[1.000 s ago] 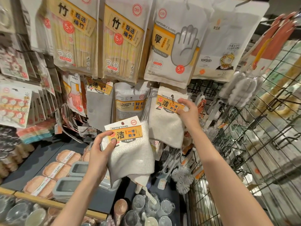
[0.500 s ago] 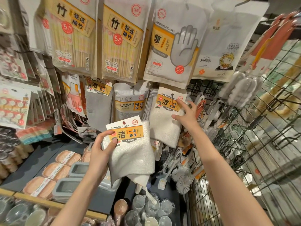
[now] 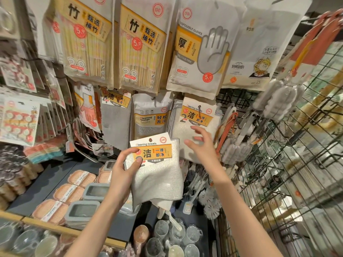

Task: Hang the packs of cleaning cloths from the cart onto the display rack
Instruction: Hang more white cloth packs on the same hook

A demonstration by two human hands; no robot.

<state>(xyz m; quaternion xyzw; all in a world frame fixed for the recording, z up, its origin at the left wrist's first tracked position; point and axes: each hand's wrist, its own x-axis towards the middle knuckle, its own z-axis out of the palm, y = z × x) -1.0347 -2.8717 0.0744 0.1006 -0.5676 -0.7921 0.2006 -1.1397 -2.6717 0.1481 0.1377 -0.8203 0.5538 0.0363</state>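
White terry cloth with a yellow header card fills mid-frame: the pack (image 3: 156, 167) is pinched at its card's left end by the left hand (image 3: 122, 175), thumb in front, fingers curled behind. It hangs long axis downward, card up and tilted slightly. Up and to the right, the hung pack (image 3: 194, 125) sits on its peg. The right hand (image 3: 202, 147) hovers between the two packs, fingers spread and holding nothing, nearer the peg than the left. My judgement: the card's hole must rise up-right to that peg. The peg tip is hidden behind the hung pack; the cart is hard to make out.
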